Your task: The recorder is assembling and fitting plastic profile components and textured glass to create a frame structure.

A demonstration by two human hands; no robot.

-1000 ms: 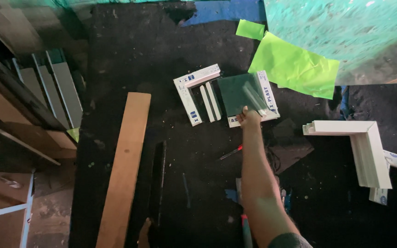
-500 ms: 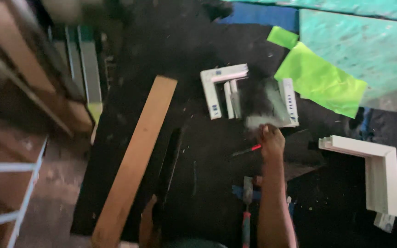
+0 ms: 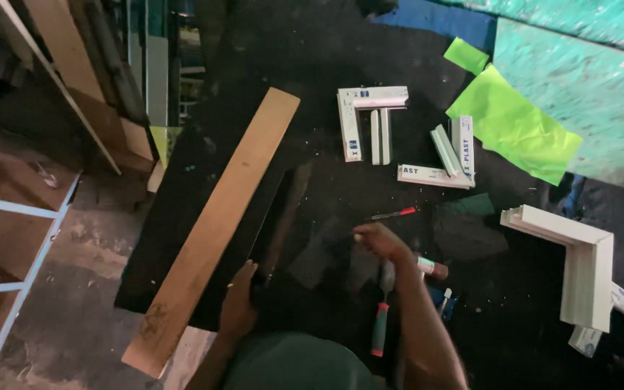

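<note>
I see a pale tan wooden plank [image 3: 214,224] on the black floor mat [image 3: 182,209], white corner profiles [image 3: 579,263], lime-green sheets [image 3: 514,126], a red pencil [image 3: 393,214], and a red-and-green handled tool [image 3: 379,328].

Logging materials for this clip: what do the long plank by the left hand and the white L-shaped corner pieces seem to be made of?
The plank looks like bare, unfinished wood: tan, matt, with a darker stain at its near end. The white L-shaped corner pieces look like plastic profile, probably PVC: smooth, uniformly white, with stepped hollow-looking sections, as on the larger corner. The left hand rests beside the plank.
</note>
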